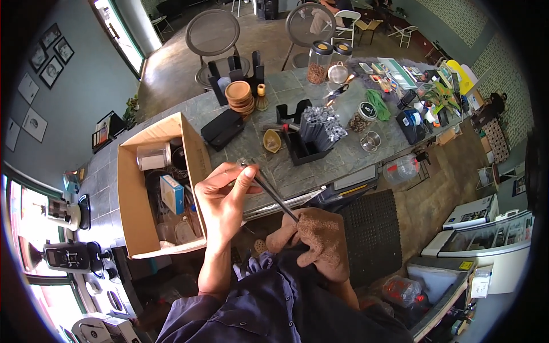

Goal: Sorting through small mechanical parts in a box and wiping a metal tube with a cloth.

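A grey tiled counter (291, 180) stretches across a room with chairs, its near edge fronting a person in a dark shirt (240, 314). An open cardboard box (134, 200) stands at the left, packed with containers. On the floor at right lies a black mat (374, 228). The right hand (317, 246) is muffled in a brown cloth (331, 226), held before the shirt; the bare left hand (223, 200) is raised beside the box. On the counter beyond are a black holder (309, 151) of wrapped sticks, a black case (222, 128), stacked coasters (240, 97) and a yellow bowl (272, 141). Slimmest of all, a dark rod (277, 198) slants between the hands: left thumb and fingertips pinch its upper end, while the right hand closes on its lower end through the cloth, fingers hidden.
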`<state>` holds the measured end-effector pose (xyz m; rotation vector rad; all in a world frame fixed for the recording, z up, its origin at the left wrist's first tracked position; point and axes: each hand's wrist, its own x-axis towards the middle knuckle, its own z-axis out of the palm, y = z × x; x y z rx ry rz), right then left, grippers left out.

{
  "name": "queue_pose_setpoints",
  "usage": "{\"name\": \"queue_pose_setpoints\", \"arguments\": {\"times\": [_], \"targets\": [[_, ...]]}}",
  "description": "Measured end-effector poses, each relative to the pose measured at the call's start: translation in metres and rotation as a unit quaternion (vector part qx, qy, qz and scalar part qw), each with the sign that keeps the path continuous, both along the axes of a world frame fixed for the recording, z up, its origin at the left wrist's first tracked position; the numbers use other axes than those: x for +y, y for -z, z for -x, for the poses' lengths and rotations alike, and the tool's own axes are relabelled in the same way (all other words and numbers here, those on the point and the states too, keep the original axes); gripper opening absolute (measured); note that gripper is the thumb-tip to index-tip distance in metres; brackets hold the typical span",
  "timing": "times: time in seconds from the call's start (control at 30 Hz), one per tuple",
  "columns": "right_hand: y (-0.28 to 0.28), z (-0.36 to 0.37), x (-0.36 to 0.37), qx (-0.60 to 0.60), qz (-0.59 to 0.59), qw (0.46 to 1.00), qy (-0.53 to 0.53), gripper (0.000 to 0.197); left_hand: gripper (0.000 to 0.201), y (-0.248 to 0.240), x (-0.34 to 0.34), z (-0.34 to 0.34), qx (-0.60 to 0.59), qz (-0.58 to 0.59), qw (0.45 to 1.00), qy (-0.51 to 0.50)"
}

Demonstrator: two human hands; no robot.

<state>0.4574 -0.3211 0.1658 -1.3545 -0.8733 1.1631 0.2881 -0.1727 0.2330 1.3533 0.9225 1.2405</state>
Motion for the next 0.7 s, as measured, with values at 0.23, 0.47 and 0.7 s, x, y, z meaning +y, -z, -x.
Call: {"name": "queue_pose_setpoints", "arguments": {"times": [0.23,0.47,0.7], "targets": [[0.020,-0.070,0.005,0.249,0.066,0.963,0.077,0.021,0.015,0.039,0.047,-0.084,-0.047,-0.104,0.985,-0.126],[0.037,-0.120,0.019,0.288,0.068,0.953,0.068,0.019,0.005,0.132,0.085,-0.187,0.092,-0.202,0.970,-0.098],[0.038,-0.151,0.039,-0.040,-0.034,0.997,-0.053,0.018,0.017,0.189,0.087,-0.235,0.160,-0.168,0.969,-0.085]]}}
